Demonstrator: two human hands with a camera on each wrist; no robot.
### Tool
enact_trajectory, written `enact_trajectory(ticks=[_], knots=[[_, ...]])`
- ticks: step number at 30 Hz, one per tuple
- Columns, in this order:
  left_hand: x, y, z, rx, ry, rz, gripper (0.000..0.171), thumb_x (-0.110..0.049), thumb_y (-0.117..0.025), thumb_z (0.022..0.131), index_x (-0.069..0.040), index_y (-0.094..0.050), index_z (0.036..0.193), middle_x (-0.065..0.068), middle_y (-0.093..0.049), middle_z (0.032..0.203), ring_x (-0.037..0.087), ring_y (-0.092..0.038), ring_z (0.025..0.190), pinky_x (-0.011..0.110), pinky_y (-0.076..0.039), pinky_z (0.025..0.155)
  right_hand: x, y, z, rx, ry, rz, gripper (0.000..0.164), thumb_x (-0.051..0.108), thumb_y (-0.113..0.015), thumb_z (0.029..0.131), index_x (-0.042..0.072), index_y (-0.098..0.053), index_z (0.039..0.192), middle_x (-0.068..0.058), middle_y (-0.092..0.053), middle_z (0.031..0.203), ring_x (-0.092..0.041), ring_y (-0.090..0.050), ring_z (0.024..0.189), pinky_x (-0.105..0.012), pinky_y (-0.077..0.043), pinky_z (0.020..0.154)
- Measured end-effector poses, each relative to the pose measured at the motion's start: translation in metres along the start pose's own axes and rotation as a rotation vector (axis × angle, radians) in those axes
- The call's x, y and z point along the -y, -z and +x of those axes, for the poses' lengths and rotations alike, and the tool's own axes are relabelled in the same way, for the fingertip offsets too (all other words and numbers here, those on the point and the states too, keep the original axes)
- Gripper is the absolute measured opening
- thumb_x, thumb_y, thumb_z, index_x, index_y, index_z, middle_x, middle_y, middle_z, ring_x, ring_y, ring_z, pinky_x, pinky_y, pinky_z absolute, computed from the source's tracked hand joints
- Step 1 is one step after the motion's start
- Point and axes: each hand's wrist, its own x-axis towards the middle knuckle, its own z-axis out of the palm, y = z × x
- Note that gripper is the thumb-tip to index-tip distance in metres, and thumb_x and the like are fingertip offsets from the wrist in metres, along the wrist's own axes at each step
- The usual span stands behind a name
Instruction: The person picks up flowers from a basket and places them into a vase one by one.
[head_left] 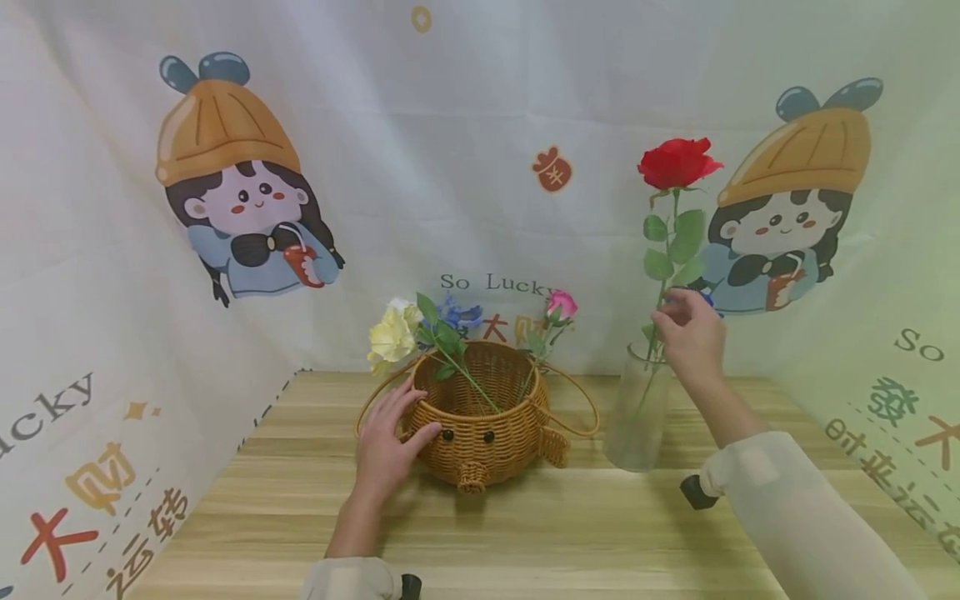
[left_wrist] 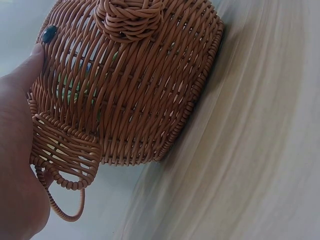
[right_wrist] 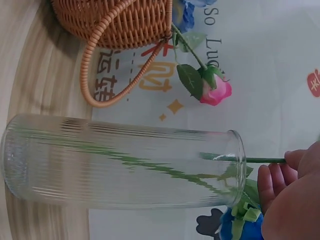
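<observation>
Between thumb and fingertips, my right hand [head_left: 693, 337] pinches the green stem of a red rose [head_left: 678, 164]. That stem's lower end reaches just inside the mouth of a clear ribbed glass vase [head_left: 633, 433]. A blue flower [right_wrist: 239, 225] hangs over the vase's rim, its stem running down inside the glass. My left hand [head_left: 386, 437] holds the left side of a brown wicker basket [head_left: 480, 454], thumb on the front near a black eye. Yellow flowers [head_left: 393, 337], blue flowers [head_left: 457, 312] and a pink rose [head_left: 561, 307] stick out of the basket.
Basket and vase stand side by side on a wood-grain table [head_left: 300, 483]. A wicker handle loop [head_left: 588, 400] juts from the basket toward the vase. Behind them hangs a pale printed cloth [head_left: 450, 167], which also covers both sides.
</observation>
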Motion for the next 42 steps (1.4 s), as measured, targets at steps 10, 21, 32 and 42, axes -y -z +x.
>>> enact_trajectory(ticks=[10, 21, 32, 42], knots=[[0.001, 0.001, 0.0, -0.01, -0.013, 0.003, 0.05, -0.035, -0.077, 0.082, -0.018, -0.063, 0.127, 0.002, -0.044, 0.149, 0.037, -0.034, 0.136, 0.065, -0.019, 0.106, -0.008, 0.0, -0.011, -0.025, -0.005, -0.02, 0.028, 0.004, -0.066, 0.091, -0.001, -0.062, 0.119, -0.018, -0.068, 0.102, -0.004, -0.056, 0.079, -0.012, -0.046, 0.068], [0.002, 0.0, 0.0, -0.023, -0.016, 0.0, 0.05, -0.034, -0.078, 0.081, -0.016, -0.063, 0.126, 0.005, -0.045, 0.148, 0.038, -0.035, 0.135, 0.065, -0.02, 0.105, -0.006, -0.004, -0.024, -0.057, 0.045, 0.047, 0.024, 0.003, -0.067, 0.091, -0.003, -0.064, 0.113, -0.018, -0.068, 0.1, -0.001, -0.056, 0.08, -0.011, -0.047, 0.07], [0.0, -0.001, 0.0, -0.02, -0.021, -0.002, 0.05, -0.032, -0.078, 0.081, -0.016, -0.064, 0.126, 0.006, -0.046, 0.148, 0.038, -0.035, 0.135, 0.064, -0.02, 0.106, 0.01, -0.012, -0.034, -0.047, 0.066, 0.141, 0.023, 0.002, -0.067, 0.09, -0.005, -0.064, 0.111, -0.02, -0.068, 0.097, 0.001, -0.057, 0.077, -0.011, -0.048, 0.065], [-0.002, 0.0, 0.0, -0.01, -0.005, 0.002, 0.049, -0.034, -0.078, 0.082, -0.017, -0.063, 0.126, 0.005, -0.046, 0.148, 0.037, -0.035, 0.136, 0.065, -0.019, 0.106, 0.018, -0.03, -0.046, 0.06, 0.048, 0.178, 0.024, 0.001, -0.066, 0.09, -0.007, -0.062, 0.113, -0.02, -0.067, 0.1, -0.002, -0.06, 0.073, -0.017, -0.053, 0.065]])
